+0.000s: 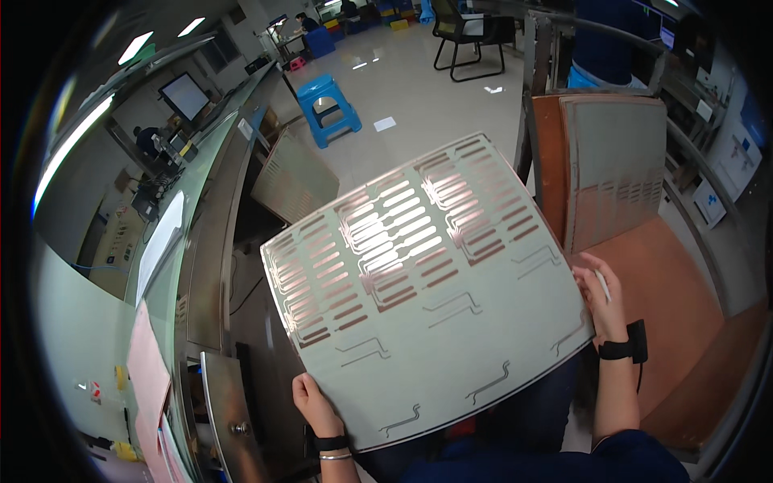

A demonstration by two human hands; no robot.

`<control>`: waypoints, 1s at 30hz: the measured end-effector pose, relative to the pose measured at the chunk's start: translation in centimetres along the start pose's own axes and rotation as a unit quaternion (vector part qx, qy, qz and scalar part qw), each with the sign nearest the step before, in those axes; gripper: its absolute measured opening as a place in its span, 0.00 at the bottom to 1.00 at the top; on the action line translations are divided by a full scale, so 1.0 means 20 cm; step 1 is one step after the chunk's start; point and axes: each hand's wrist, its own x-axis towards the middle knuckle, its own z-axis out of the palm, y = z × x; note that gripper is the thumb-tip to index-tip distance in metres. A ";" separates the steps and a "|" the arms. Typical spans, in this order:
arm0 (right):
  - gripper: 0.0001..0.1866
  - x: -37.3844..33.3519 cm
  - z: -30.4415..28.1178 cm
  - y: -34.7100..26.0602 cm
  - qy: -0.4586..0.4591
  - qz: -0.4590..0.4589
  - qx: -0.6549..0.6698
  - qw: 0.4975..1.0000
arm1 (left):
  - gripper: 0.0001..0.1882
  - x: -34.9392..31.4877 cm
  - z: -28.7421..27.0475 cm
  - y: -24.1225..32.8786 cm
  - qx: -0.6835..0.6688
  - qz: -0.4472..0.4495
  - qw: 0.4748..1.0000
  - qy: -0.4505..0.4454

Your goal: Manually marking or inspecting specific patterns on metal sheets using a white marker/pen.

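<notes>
A large pale green circuit board panel (451, 338) with shiny copper traces is held tilted over my lap. Its lower left edge is gripped by my left hand (316, 406), the fingers curled and partly hidden behind the board. My right hand (602, 299) is closed around the right edge, with a slim white stick (602, 286), perhaps a pen, between its fingers. Light glares off the copper pads near the middle. A dark band with a small box (636, 341) is strapped on my right wrist.
Similar panels (616, 169) stand upright in a metal-framed rack with an orange-brown base (652, 306) at right. Another panel (296, 179) leans by the bench (229, 153) on the left. Beyond are a blue stool (328, 109), a black chair (467, 36) and other people.
</notes>
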 end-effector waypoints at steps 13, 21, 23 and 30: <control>0.13 -0.12 -0.02 -0.11 0.023 -0.114 -0.217 0.969 | 0.14 0.06 -0.01 0.01 0.032 -0.009 0.999 -0.041; 0.16 -0.30 0.11 -0.15 0.106 -0.216 -0.560 0.792 | 0.16 0.08 -0.08 -0.05 0.142 0.003 0.989 -0.035; 0.17 -0.30 0.15 -0.18 0.148 -0.235 -0.554 0.785 | 0.16 0.08 -0.12 -0.06 0.161 0.015 0.986 -0.036; 0.17 -0.35 0.30 0.05 -0.144 -0.320 -0.346 0.870 | 0.16 0.07 -0.11 -0.10 0.196 0.015 0.980 -0.019</control>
